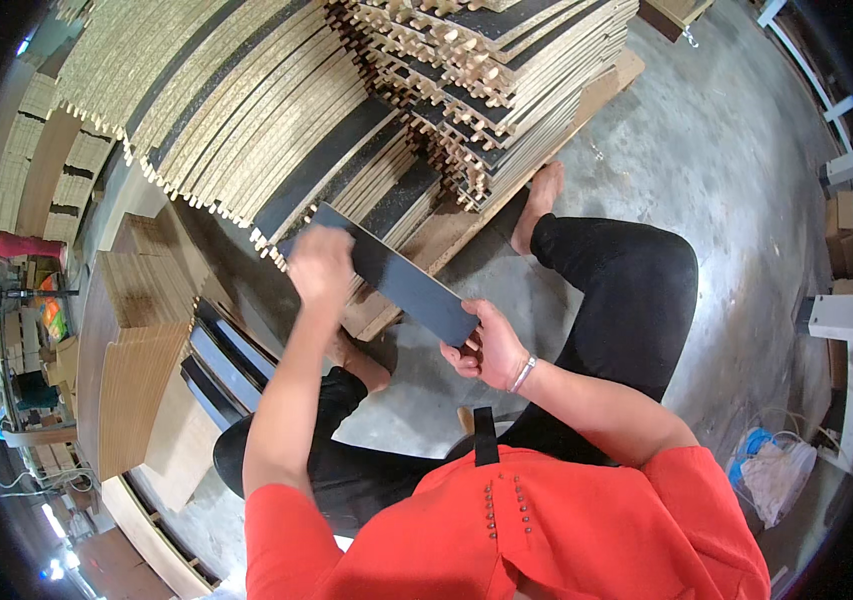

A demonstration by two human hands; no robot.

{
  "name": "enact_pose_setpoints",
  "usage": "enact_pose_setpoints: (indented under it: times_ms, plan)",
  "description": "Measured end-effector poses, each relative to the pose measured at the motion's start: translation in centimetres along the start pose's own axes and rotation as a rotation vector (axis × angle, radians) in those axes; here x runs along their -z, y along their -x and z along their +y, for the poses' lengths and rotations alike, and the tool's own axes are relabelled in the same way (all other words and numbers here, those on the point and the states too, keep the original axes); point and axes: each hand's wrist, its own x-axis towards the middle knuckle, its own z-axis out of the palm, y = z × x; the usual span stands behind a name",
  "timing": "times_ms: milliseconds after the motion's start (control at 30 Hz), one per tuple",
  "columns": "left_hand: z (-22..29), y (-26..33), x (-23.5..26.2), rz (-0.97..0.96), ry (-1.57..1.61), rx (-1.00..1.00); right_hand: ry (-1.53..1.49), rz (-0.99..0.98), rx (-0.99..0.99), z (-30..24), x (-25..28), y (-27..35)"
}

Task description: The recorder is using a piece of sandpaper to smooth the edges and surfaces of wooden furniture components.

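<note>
A narrow dark board (411,290) lies slanted in front of me, above my spread legs. My right hand (491,348) grips its near end, thumb on top and fingers curled underneath. At the far end, my left hand (321,267) is curled like a fist over the board's left edge. It is somewhat blurred, and whatever its fingers hold is hidden. Just beyond stands a big stack of boards (246,110), with pale wooden dowels (264,240) sticking out along its near-left edge. More dowel-studded boards (546,90) are piled at its right.
The stack rests on a wooden pallet (371,315). To the left, curved brown panels (136,370) stand beside several dark strips (221,355). Grey concrete floor (736,200) stretches away at the right, with a plastic bag (781,475) near white metal framing (841,320).
</note>
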Motion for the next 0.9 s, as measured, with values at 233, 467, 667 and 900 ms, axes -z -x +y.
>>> enact_pose_setpoints:
  times_ms: [233, 467, 667, 900]
  plan:
    - [1.2, -0.4, 0.3, 0.050, -0.035, -0.148, -0.014, -0.034, -0.009, 0.0, 0.0, 0.0]
    - [-3.9, -0.7, 3.6, -0.146, -0.086, 0.347, 0.149, 0.048, 0.025, 0.3, -0.7, -0.2]
    - [1.0, 3.9, 9.9, -0.314, 0.493, 0.502, 0.183, 0.037, -0.011, 0.0, -0.8, 0.4]
    - [3.6, 4.2, 12.5, -0.495, 1.296, 0.969, 0.257, 0.022, 0.078, 1.1, -3.4, 3.7]
